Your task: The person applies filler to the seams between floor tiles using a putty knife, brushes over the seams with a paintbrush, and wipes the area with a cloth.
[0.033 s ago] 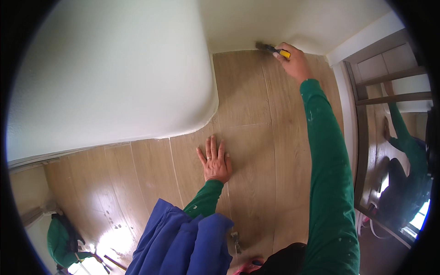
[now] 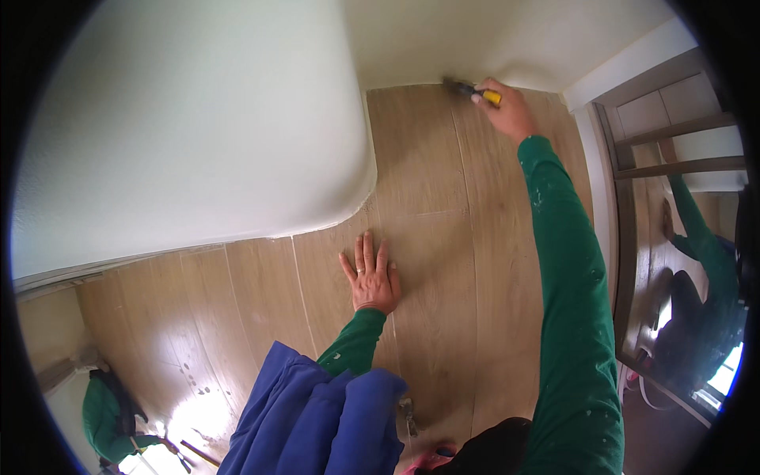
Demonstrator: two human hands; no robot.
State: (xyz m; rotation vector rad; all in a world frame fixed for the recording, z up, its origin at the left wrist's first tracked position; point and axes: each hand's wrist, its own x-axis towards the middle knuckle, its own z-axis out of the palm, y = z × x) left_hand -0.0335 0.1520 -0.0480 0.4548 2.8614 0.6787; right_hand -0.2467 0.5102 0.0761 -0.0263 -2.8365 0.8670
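On one wood floor, left hand flat; right hand grips one scraper.

Wood-grain tan floor, white wall, green sleeves, yellow-handled tool.

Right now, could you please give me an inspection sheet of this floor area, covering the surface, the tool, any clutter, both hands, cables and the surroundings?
Surface: wood-look plank floor, with pale smears toward the lower left.
Job's things: a tool with a yellow and black handle, its dark tip at the seam where floor meets white wall.
Clutter: small dark items on the floor at lower left, too small to tell.
Grippers: right hand closed around the tool; left hand flat on the floor, fingers spread.
Cables: nothing seen.
Surroundings: white door frame on the right, beside a mirror-like panel reflecting a green sleeve; blue fabric at the bottom.
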